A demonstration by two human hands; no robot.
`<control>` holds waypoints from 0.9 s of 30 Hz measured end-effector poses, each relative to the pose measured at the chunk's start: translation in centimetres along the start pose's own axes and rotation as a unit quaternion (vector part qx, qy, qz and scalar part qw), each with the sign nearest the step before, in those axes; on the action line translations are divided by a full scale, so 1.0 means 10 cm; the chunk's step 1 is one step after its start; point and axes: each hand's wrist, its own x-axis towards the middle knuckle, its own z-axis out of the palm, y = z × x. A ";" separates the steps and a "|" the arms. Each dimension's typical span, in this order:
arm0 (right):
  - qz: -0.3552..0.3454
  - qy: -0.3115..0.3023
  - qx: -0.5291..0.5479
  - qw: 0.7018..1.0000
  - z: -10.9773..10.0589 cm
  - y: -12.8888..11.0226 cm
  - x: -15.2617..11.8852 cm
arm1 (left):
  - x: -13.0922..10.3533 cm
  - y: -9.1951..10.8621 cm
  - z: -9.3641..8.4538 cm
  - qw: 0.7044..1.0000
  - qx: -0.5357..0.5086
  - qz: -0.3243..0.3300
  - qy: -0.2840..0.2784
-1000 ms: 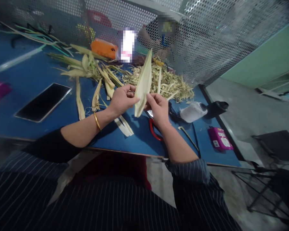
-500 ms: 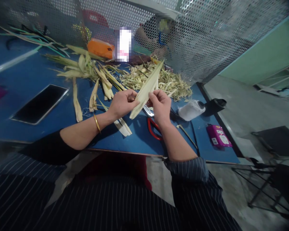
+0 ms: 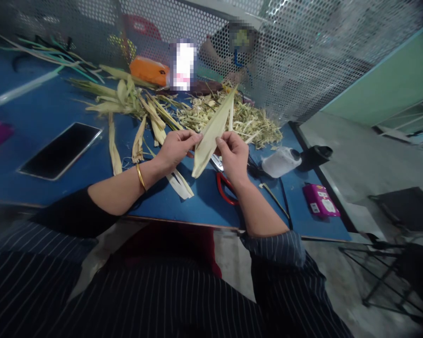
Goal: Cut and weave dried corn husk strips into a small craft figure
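Note:
A pale, pointed corn husk (image 3: 211, 134) slants up and away above the table. My left hand (image 3: 176, 149) pinches its left edge between thumb and fingers. On the opposite edge, my right hand (image 3: 233, 155) pinches the same husk, its other fingers curled behind. Below the right hand lies a pair of scissors with red handles (image 3: 221, 190), partly hidden by that hand. A split husk strip (image 3: 181, 185) rests on the table under the left hand. Behind the held husk spreads a heap of shredded husk (image 3: 255, 122). More whole husks (image 3: 123, 98) lie in a bunch to the left.
The blue table (image 3: 155, 206) has a black phone (image 3: 61, 150) at left and a lit screen (image 3: 184, 65) at the back. White (image 3: 281, 162) and black thread cones (image 3: 315, 157) and a purple packet (image 3: 320, 200) stand right. A perforated metal panel (image 3: 285, 61) closes the far side; a person sits behind it.
The husk's lower end has swung slightly right and toward me, and its face has turned a little. Both hands keep their pinch. The whole view has shifted slightly.

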 end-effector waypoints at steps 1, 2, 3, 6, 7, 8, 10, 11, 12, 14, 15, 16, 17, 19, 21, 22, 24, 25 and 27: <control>-0.002 0.000 -0.008 1.000 0.00 0.01 0.00 | 0.00 0.00 0.00 1.000 -0.001 -0.009 -0.007; -0.004 -0.001 -0.017 1.000 0.01 0.03 0.00 | 0.00 0.00 0.00 1.000 0.003 -0.015 -0.016; -0.007 -0.004 -0.029 1.000 0.01 0.04 -0.01 | -0.01 0.00 0.00 0.999 0.012 -0.018 -0.026; -0.020 0.009 -0.063 0.998 0.01 0.04 -0.02 | -0.02 0.00 0.00 0.998 0.053 -0.003 -0.045; -0.032 0.027 -0.078 0.996 0.01 0.02 -0.03 | -0.01 -0.01 0.00 0.997 0.063 0.005 -0.042; -0.048 0.049 -0.097 0.993 0.01 -0.02 -0.04 | -0.01 -0.01 0.01 0.997 0.071 0.014 -0.033; -0.084 0.074 -0.140 0.984 0.01 -0.10 -0.07 | 0.00 -0.03 0.01 0.996 0.083 0.037 -0.003; -0.099 0.069 -0.161 0.980 0.01 -0.14 -0.09 | 0.00 -0.03 0.02 0.994 0.092 0.048 0.013; -0.107 0.054 -0.177 0.977 0.02 -0.18 -0.10 | 0.00 -0.04 0.02 0.992 0.105 0.061 0.026; -0.103 0.022 -0.202 0.974 0.06 -0.22 -0.14 | -0.01 -0.03 0.02 0.985 0.143 0.091 0.041; -0.094 0.014 -0.212 0.973 0.08 -0.22 -0.15 | -0.02 -0.03 0.02 0.980 0.163 0.109 0.043; -0.084 0.011 -0.221 0.972 0.10 -0.22 -0.16 | -0.04 -0.01 0.02 0.974 0.181 0.127 0.044; -0.073 0.011 -0.226 0.971 0.12 -0.20 -0.16 | -0.05 0.00 0.02 0.969 0.196 0.144 0.045; -0.054 0.015 -0.214 0.975 0.14 -0.17 -0.16 | -0.07 0.02 0.03 0.964 0.206 0.163 0.042; -0.047 0.025 -0.183 0.982 0.14 -0.14 -0.15 | -0.08 0.04 0.04 0.971 0.184 0.152 0.032; -0.049 0.032 -0.169 0.984 0.13 -0.13 -0.14 | -0.07 0.04 0.04 0.977 0.160 0.135 0.026; -0.063 0.048 -0.155 0.985 0.11 -0.12 -0.13 | -0.06 0.03 0.05 0.991 0.099 0.094 0.018; -0.074 0.057 -0.157 0.983 0.10 -0.11 -0.12 | -0.05 0.03 0.05 0.995 0.068 0.074 0.019; -0.097 0.074 -0.174 0.977 0.08 -0.10 -0.11 | -0.04 0.03 0.05 0.998 0.024 0.045 0.025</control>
